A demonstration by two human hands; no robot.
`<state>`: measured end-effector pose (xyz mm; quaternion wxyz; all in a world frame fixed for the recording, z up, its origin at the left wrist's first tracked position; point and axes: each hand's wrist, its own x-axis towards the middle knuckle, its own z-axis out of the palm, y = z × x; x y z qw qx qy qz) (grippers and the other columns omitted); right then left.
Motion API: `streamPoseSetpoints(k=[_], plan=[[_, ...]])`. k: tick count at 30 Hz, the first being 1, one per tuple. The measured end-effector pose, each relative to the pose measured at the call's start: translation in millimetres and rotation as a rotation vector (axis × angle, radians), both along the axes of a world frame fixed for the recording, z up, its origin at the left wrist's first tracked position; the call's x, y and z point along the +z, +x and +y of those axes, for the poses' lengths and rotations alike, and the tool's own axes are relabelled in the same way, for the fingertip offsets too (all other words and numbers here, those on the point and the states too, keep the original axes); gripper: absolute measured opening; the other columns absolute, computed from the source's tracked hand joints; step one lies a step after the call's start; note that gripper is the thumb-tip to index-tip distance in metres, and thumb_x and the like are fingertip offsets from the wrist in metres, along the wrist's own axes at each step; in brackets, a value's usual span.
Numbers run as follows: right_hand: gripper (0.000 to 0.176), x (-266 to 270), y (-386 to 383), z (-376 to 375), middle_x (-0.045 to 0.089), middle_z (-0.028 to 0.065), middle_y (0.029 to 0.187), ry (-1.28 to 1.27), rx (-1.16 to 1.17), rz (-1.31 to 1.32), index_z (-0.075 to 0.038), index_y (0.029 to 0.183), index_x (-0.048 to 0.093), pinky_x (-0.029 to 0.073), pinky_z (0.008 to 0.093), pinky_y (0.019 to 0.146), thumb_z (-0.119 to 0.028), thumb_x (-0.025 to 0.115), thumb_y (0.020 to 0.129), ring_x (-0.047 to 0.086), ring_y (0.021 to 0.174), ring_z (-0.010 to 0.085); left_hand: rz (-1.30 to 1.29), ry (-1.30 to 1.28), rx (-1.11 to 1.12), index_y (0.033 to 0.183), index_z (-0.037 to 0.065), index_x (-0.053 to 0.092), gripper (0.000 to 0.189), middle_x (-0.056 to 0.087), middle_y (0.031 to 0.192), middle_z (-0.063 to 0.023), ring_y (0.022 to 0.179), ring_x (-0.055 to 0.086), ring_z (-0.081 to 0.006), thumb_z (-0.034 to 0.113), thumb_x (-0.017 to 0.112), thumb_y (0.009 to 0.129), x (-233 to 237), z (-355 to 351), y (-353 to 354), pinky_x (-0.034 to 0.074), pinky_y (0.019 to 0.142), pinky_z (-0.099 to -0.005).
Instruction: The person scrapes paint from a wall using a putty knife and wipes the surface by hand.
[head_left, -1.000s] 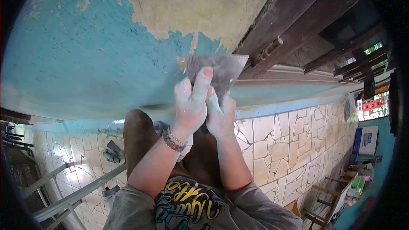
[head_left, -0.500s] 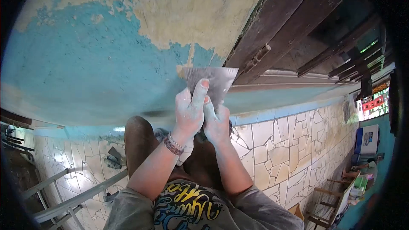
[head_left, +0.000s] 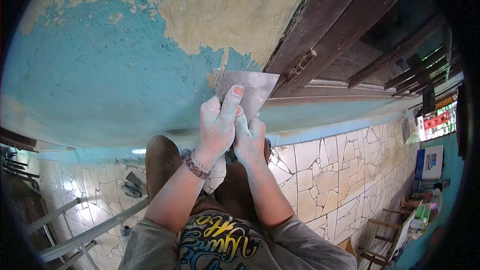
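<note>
A wide metal scraper point(head_left: 255, 87) is held up against the wall, its straight edge near the lower border of the peeled patch. My left hand point(head_left: 218, 127) is wrapped round it, thumb pressed flat on the blade. Beside it, my right hand point(head_left: 250, 140) grips the same tool, with its thumb lying by the left one. Pale dust coats both hands, and they hide the handle. The wall's blue paint point(head_left: 125, 80) has a ragged edge where the bare beige surface point(head_left: 225, 15) begins above. A thin beige strip point(head_left: 224, 60) runs down to the blade.
Right of the blade is a dark wooden frame point(head_left: 335, 25) with a bolt point(head_left: 302, 65). A metal ladder point(head_left: 100, 232) and slippers point(head_left: 131, 189) are at lower left on the stone-patterned floor point(head_left: 320, 182). Far right, a person point(head_left: 434, 205) is near a cluttered wooden table point(head_left: 400, 235).
Both hands and the scraper have moved slightly up the wall, and the blade's edge sits higher. My grip looks the same.
</note>
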<state>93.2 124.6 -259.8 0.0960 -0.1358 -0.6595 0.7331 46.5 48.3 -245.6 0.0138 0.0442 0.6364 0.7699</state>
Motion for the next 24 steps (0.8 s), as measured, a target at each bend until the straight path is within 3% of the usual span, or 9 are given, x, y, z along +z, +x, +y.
streamPoseSetpoints(k=[2,5,9,12,14,15,18,21,24], plan=[[0.032,-10.7,0.9,-2.9,0.063,0.0033,0.089,0.042,-0.041,0.109,0.004,0.107,0.057,0.045,0.0259,0.071,-0.026,0.055,0.095,0.051,0.08,0.0088,0.0,0.06,-0.015,0.068,0.006,0.051,0.04,0.047,0.064,0.0042,0.058,0.043,-0.0035,0.037,0.063,0.089,-0.9,1.5,4.0,0.037,0.049,-0.0218],[0.032,-4.6,-3.7,-2.1,0.063,0.0043,0.091,0.036,-0.026,0.096,0.004,0.108,0.057,0.045,0.0263,0.073,-0.026,0.055,0.095,0.051,0.082,0.0085,-0.035,0.112,-0.04,0.068,0.006,0.051,0.04,0.047,0.065,0.0038,0.059,0.043,-0.0036,0.037,0.063,0.089,8.2,1.1,-0.2,0.037,0.049,-0.0217],[0.032,-10.1,-4.2,-6.4,0.063,0.0056,0.091,-0.053,-0.031,0.073,0.005,0.107,0.057,0.045,0.027,0.073,-0.025,0.055,0.095,0.051,0.082,0.0091,0.015,0.054,-0.037,0.064,-0.003,0.054,0.051,0.054,0.057,-0.0036,0.056,0.047,-0.0068,0.041,0.063,0.088,7.5,-4.3,-0.8,0.039,0.049,-0.0255],[0.032,-8.2,-4.3,-6.6,0.062,0.0042,0.082,0.015,-0.065,0.166,0.005,0.102,0.058,0.045,0.0274,0.066,-0.026,0.055,0.095,0.052,0.075,0.0098,0.056,0.008,0.009,0.064,-0.005,0.055,0.052,0.055,0.057,-0.0053,0.056,0.048,-0.0071,0.041,0.063,0.088,2.3,0.6,-0.2,0.04,0.049,-0.0266],[0.032,4.1,-1.7,0.2,0.061,0.0034,0.078,0.0,-0.007,0.026,0.005,0.098,0.059,0.045,0.0279,0.062,-0.027,0.055,0.095,0.052,0.072,0.0098,0.197,-0.075,0.023,0.065,-0.006,0.057,0.05,0.055,0.056,-0.0082,0.055,0.05,-0.0095,0.039,0.063,0.088,0.8,-0.9,-5.5,0.041,0.05,-0.0281],[0.032,9.2,-0.1,2.7,0.06,0.003,0.076,-0.007,0.023,-0.048,0.005,0.097,0.059,0.044,0.0282,0.061,-0.027,0.055,0.095,0.052,0.07,0.0098,0.192,-0.08,0.02,0.065,-0.004,0.056,0.049,0.055,0.057,-0.0069,0.055,0.049,-0.0089,0.039,0.063,0.088,1.1,-1.1,-4.8,0.04,0.049,-0.0274],[0.034,-9.1,0.9,-3.4,0.059,0.0026,0.073,0.004,-0.04,0.078,0.005,0.093,0.059,0.043,0.0276,0.057,-0.028,0.054,0.095,0.05,0.065,0.0088,0.044,-0.028,-0.014,0.063,0.004,0.05,0.046,0.049,0.06,0.0028,0.057,0.043,-0.0037,0.04,0.062,0.089,7.5,-3.0,0.6,0.036,0.047,-0.0222],[0.034,0.7,-7.1,-3.0,0.059,0.0026,0.073,0.035,-0.051,0.176,0.005,0.093,0.059,0.043,0.0274,0.056,-0.029,0.053,0.095,0.05,0.065,0.0084,0.147,-0.055,0.027,0.061,0.004,0.05,0.048,0.047,0.059,0.0031,0.057,0.043,-0.0036,0.041,0.062,0.089,5.6,2.3,-1.5,0.036,0.048,-0.0222],[0.034,18.4,-5.9,-2.1,0.058,0.0015,0.072,0.046,-0.054,0.144,0.005,0.086,0.061,0.041,0.026,0.055,-0.026,0.051,0.096,0.049,0.067,0.0068,0.459,-0.288,-0.005,0.093,0.003,0.063,0.026,0.055,0.064,-0.0125,0.053,0.05,-0.0204,0.028,0.058,0.091,2.6,-6.5,-11.8,0.038,0.047,-0.0327]])
